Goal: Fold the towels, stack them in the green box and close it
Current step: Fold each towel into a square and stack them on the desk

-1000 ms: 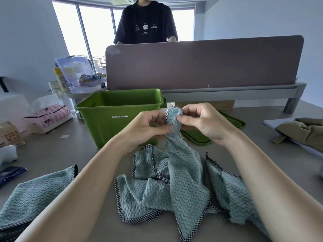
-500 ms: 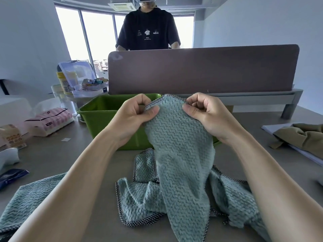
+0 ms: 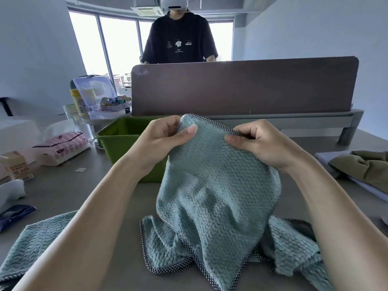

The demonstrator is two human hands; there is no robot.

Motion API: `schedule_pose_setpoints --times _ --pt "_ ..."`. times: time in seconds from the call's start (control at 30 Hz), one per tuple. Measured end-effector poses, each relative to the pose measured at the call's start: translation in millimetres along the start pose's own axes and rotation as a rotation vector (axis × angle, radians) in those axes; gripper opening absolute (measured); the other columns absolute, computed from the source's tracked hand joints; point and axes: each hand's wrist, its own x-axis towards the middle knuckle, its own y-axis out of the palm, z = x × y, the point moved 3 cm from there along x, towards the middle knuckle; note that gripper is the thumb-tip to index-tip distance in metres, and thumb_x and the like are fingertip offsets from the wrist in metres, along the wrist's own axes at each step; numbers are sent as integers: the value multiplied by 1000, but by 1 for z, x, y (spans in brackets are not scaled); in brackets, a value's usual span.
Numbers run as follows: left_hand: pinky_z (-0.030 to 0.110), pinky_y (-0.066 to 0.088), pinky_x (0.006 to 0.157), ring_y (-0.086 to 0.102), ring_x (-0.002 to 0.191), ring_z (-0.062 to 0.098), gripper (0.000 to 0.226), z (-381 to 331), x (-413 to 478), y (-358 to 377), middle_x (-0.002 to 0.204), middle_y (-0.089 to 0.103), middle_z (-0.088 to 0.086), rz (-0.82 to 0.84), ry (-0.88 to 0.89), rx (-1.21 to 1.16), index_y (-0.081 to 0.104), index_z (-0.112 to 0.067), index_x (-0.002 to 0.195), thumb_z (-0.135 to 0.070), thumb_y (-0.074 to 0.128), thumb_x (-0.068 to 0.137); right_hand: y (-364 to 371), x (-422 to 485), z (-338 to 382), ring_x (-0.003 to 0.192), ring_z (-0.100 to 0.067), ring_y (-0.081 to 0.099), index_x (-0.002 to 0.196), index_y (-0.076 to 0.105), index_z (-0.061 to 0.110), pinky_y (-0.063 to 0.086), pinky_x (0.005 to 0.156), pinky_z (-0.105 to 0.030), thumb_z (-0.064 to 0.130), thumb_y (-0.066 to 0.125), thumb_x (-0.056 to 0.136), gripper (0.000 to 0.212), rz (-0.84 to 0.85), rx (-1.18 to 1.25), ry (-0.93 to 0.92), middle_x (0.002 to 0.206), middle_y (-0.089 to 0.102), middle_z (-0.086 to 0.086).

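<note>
I had my left hand (image 3: 165,137) and right hand (image 3: 258,143) each pinching the checkered top hem of the teal towel (image 3: 214,185), fingers curled, holding it above the surface (image 3: 88,185) just before the open green box (image 3: 126,133) so it hung spread, likely for squaring a fold.

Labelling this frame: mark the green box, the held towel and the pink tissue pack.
green box (image 3: 117,148), head view, front wall.
held towel (image 3: 214,175), head view, hanging middle.
pink tissue pack (image 3: 63,147), head view, top face.
</note>
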Motion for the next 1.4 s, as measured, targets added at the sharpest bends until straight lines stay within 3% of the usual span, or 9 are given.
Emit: schedule_pose_setpoints --times 0.1,0.23,0.3,0.43,0.63,0.73,0.9,1.1,1.4 --pt "27 45 65 57 67 12 44 -1 2 4 71 61 1 -78 19 102 62 3 77 -40 65 87 8 0 7 73 -6 67 81 75 21 50 67 -19 32 67 90 16 34 -59 -25 78 75 6" --pt "40 40 71 50 74 25 59 0 5 -13 80 54 15 -275 37 26 52 14 87 -43 63 92 0 -3 6 70 -12 62 82 76 11 47 66 -29 44 73 78 33 65 -93 21 74 72 -6" --pt "42 42 72 50 76 25 57 1 5 -23 82 54 14 -383 14 -25 52 11 87 -45 63 92 -6 -4 2 68 -17 55 83 73 3 40 66 -34 52 76 70 51 60 -113 40 73 66 -19" --pt "52 55 81 63 81 26 34 3 4 -35 84 66 11 -535 12 -10 72 -11 79 -44 73 84 -21 -4 -5 70 -18 46 78 70 3 32 70 -35 62 82 59 64 -119 -34 -4 72 54 -8" --pt "50 58 87 68 88 28 22 3 4 -43 88 73 9 -621 26 -44 77 -22 77 -44 80 76 -28 -3 -7 64 -8 53 69 75 19 43 64 -22 42 81 62 25 -320 156 -46 66 63 7" --pt "40 50 75 55 78 19 30 3 4 -42 79 57 7 -619 37 -96 70 -18 70 -46 77 80 -32 -5 -5 63 -6 56 68 76 19 45 64 -21 43 78 66 24 -414 299 -40 64 65 9" --pt "43 44 76 49 82 22 48 1 5 -37 85 52 10 -558 62 -173 66 -5 76 -53 73 81 -38 -6 -6 73 -10 61 73 73 18 47 76 -31 23 71 88 16 -526 337 -12 72 68 6" --pt "35 49 80 60 78 14 23 -2 6 -35 79 65 -2 -464 63 -320 76 -20 74 -24 65 94 -38 -5 -1 72 -4 64 91 66 17 52 72 -23 7 62 95 12 -569 373 -70 72 69 13" --pt "34 46 78 60 83 16 19 -12 -3 -19 91 64 1 -201 57 -600 63 -16 88 -24 49 99 -25 -11 27 84 -19 70 93 73 13 57 74 -30 11 52 96 22 -346 602 -138 91 75 -5"
